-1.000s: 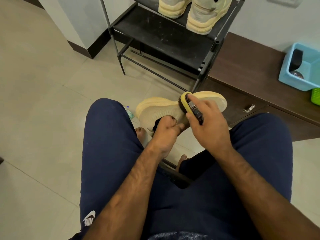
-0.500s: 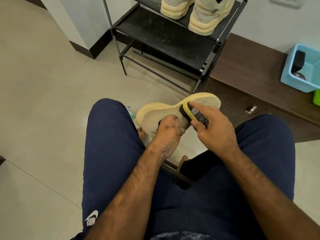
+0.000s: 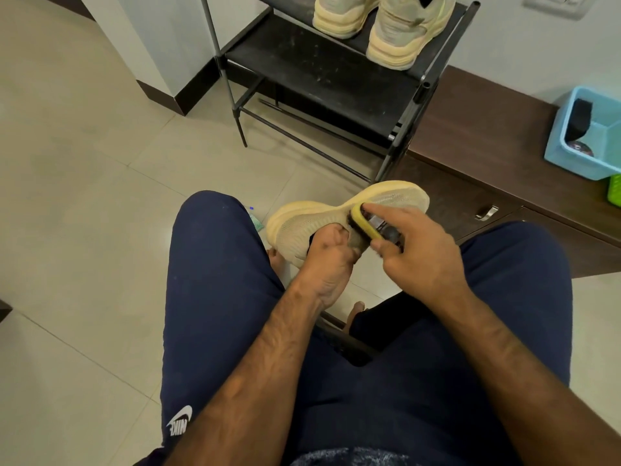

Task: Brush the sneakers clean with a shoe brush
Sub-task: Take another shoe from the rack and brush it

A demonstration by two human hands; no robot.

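I hold a pale yellow mesh sneaker [image 3: 302, 223] on its side above my knees, toe pointing right. My left hand [image 3: 327, 260] grips it at the collar, fingers tucked into the opening. My right hand [image 3: 423, 253] is closed on a shoe brush [image 3: 368, 227] with a yellow back and dark bristles, pressed against the sneaker's upper at mid-length. Two more pale sneakers [image 3: 383, 25] stand on the black shoe rack.
The black metal shoe rack [image 3: 322, 79] stands ahead on the tiled floor. A dark wooden low cabinet [image 3: 487, 136] runs along the right, carrying a light blue bin [image 3: 584, 136] and a green basket [image 3: 615, 193]. My legs in navy shorts fill the foreground.
My right hand has drawn the brush along the upper toward the heel side and down, while the sneaker's toe tilted slightly upward. My left hand kept its grip.
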